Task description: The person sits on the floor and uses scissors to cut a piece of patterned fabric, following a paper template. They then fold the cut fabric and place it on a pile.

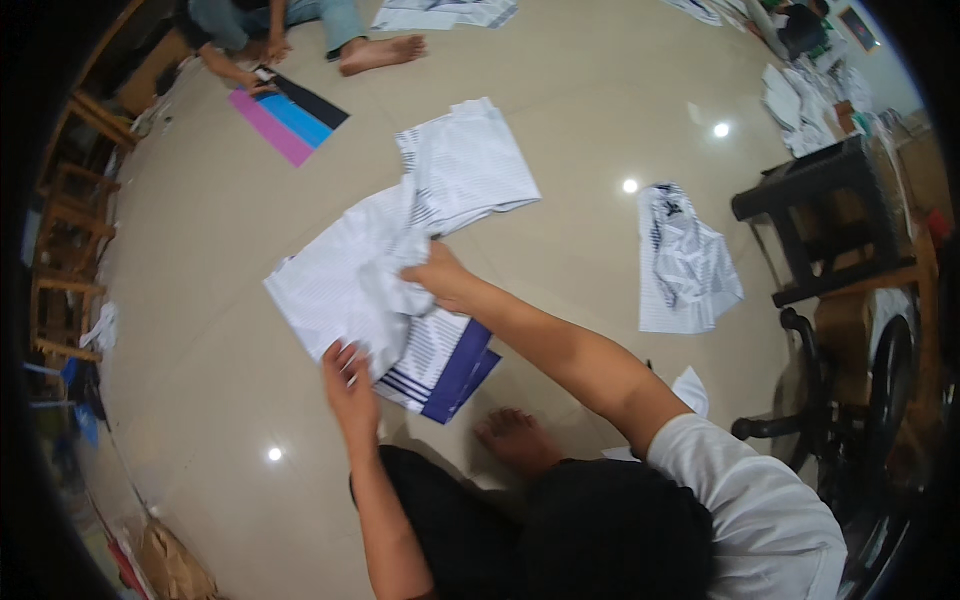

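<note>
A white striped shirt (400, 240) with navy bands at its hem lies spread on the tiled floor in front of me. My right hand (440, 280) grips a bunched fold of cloth at the shirt's middle. My left hand (348, 382) presses on the shirt's near edge, fingers closed on the fabric. My bare foot (515, 438) rests just below the navy hem.
Another striped shirt (685, 265) lies crumpled to the right. A dark stool (830, 215) and a wheeled chair (850, 390) stand at the right. A second person (290, 30) sits at the far end beside pink, blue and black cloths (288, 120). Wooden chairs (75, 250) line the left.
</note>
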Action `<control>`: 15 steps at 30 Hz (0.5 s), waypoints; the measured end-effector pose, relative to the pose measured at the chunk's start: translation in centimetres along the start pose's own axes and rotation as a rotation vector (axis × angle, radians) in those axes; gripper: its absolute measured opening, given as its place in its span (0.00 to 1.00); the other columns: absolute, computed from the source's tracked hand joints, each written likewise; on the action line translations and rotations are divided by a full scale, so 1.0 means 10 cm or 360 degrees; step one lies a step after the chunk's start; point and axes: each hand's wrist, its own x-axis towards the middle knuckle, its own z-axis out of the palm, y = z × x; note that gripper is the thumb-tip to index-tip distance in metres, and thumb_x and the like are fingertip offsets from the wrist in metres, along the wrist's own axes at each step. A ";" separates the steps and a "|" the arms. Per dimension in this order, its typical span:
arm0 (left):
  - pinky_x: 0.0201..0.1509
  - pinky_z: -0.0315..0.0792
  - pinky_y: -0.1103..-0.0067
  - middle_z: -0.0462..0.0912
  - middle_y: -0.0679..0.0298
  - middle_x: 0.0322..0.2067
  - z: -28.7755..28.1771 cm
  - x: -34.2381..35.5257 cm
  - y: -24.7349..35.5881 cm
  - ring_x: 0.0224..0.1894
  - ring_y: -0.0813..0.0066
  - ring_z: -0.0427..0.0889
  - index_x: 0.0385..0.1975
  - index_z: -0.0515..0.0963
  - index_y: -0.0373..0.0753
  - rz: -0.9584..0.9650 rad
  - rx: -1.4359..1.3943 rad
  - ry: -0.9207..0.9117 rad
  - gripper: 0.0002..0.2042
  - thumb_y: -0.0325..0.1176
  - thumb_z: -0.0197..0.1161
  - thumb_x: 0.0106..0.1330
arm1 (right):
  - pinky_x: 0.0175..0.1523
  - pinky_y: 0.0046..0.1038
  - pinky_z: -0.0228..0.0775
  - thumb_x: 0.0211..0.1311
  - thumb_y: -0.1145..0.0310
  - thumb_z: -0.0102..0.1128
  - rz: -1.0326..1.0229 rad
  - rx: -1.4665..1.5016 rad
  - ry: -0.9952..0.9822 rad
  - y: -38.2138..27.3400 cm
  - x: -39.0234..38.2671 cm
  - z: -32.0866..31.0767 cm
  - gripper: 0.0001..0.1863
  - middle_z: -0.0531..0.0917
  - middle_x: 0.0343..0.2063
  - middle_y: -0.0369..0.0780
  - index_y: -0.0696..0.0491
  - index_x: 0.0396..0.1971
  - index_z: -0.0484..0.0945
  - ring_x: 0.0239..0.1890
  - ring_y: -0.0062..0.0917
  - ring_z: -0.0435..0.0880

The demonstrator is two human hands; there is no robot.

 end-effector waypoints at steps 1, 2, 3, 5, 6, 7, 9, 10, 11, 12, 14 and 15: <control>0.55 0.78 0.74 0.84 0.57 0.54 -0.13 0.00 -0.17 0.52 0.71 0.83 0.67 0.71 0.34 -0.0060 -0.0016 0.0078 0.22 0.34 0.64 0.77 | 0.60 0.35 0.80 0.56 0.87 0.65 -0.0034 0.0053 0.0023 -0.11 0.12 0.17 0.30 0.85 0.53 0.45 0.61 0.62 0.77 0.54 0.34 0.86; 0.54 0.77 0.75 0.84 0.58 0.52 -0.30 -0.01 -0.34 0.51 0.72 0.83 0.66 0.72 0.35 -0.0141 -0.0088 0.0117 0.21 0.34 0.64 0.77 | 0.59 0.36 0.81 0.56 0.88 0.64 -0.0021 0.0182 0.0011 -0.28 0.23 0.37 0.29 0.85 0.52 0.45 0.61 0.61 0.77 0.53 0.35 0.87; 0.53 0.76 0.76 0.84 0.60 0.50 -0.41 0.00 -0.44 0.50 0.73 0.82 0.65 0.73 0.36 -0.0223 -0.0157 0.0157 0.20 0.33 0.64 0.76 | 0.57 0.37 0.82 0.57 0.90 0.63 -0.0011 0.0313 -0.0001 -0.49 0.34 0.56 0.28 0.85 0.51 0.45 0.61 0.60 0.78 0.52 0.35 0.87; 0.52 0.75 0.77 0.84 0.61 0.49 -0.32 0.10 -0.34 0.50 0.74 0.82 0.64 0.73 0.37 -0.0383 -0.0308 0.0214 0.19 0.34 0.63 0.76 | 0.55 0.41 0.84 0.60 0.92 0.61 -0.0140 0.0432 -0.0076 -0.95 0.63 0.61 0.24 0.85 0.50 0.47 0.61 0.57 0.78 0.50 0.37 0.88; 0.51 0.74 0.78 0.84 0.62 0.48 -0.35 0.13 -0.31 0.50 0.75 0.82 0.63 0.73 0.37 -0.0462 -0.0358 0.0277 0.19 0.35 0.63 0.76 | 0.53 0.43 0.85 0.62 0.91 0.60 -0.0149 0.0597 -0.0187 -1.20 0.68 0.72 0.21 0.85 0.49 0.47 0.61 0.55 0.78 0.49 0.39 0.88; 0.52 0.74 0.77 0.83 0.63 0.49 -0.34 0.18 -0.34 0.50 0.75 0.82 0.63 0.73 0.37 -0.0482 -0.0394 0.0271 0.19 0.35 0.63 0.76 | 0.52 0.46 0.86 0.64 0.91 0.59 -0.0170 0.0760 -0.0311 -1.51 0.70 0.86 0.18 0.85 0.49 0.48 0.62 0.53 0.78 0.48 0.40 0.88; 0.53 0.74 0.76 0.83 0.64 0.49 -0.27 0.27 -0.44 0.49 0.74 0.81 0.64 0.73 0.38 -0.0527 -0.0454 0.0257 0.20 0.37 0.63 0.77 | 0.57 0.45 0.87 0.69 0.87 0.58 -0.0323 0.0895 -0.0494 -1.99 0.70 0.96 0.15 0.85 0.48 0.49 0.64 0.54 0.77 0.47 0.42 0.89; 0.54 0.73 0.76 0.81 0.66 0.47 -0.22 0.26 -0.42 0.49 0.77 0.80 0.64 0.73 0.39 -0.0529 -0.0389 0.0190 0.20 0.38 0.63 0.77 | 0.57 0.45 0.86 0.69 0.86 0.58 -0.0393 0.0945 -0.0542 -2.19 0.68 0.98 0.14 0.85 0.48 0.49 0.65 0.54 0.77 0.47 0.42 0.89; 0.54 0.72 0.76 0.81 0.66 0.47 -0.24 0.26 -0.43 0.49 0.77 0.80 0.64 0.73 0.39 -0.0515 -0.0325 0.0148 0.20 0.39 0.64 0.76 | 0.58 0.45 0.86 0.69 0.86 0.58 -0.0462 0.0997 -0.0595 -2.37 0.67 1.00 0.14 0.85 0.48 0.49 0.66 0.54 0.76 0.48 0.42 0.89; 0.55 0.72 0.76 0.80 0.67 0.47 -0.24 0.27 -0.44 0.49 0.78 0.80 0.64 0.73 0.39 -0.0500 -0.0270 0.0096 0.20 0.39 0.64 0.76 | 0.58 0.44 0.86 0.70 0.85 0.58 -0.0537 0.1037 -0.0642 -2.50 0.66 0.94 0.14 0.85 0.48 0.50 0.67 0.54 0.76 0.48 0.43 0.89; 0.54 0.71 0.76 0.80 0.69 0.47 -0.19 0.25 -0.35 0.49 0.80 0.78 0.64 0.73 0.40 -0.0496 -0.0177 0.0075 0.22 0.40 0.64 0.75 | 0.60 0.44 0.85 0.70 0.84 0.58 -0.0533 0.1110 -0.0464 -2.55 0.71 0.66 0.15 0.84 0.49 0.51 0.68 0.55 0.74 0.50 0.43 0.88; 0.53 0.71 0.76 0.79 0.69 0.46 -0.18 0.25 -0.36 0.48 0.80 0.78 0.64 0.73 0.40 -0.0503 -0.0174 0.0078 0.22 0.41 0.64 0.75 | 0.60 0.44 0.84 0.70 0.83 0.58 -0.0529 0.1144 -0.0377 -2.53 0.72 0.49 0.16 0.84 0.49 0.51 0.69 0.55 0.74 0.51 0.43 0.88</control>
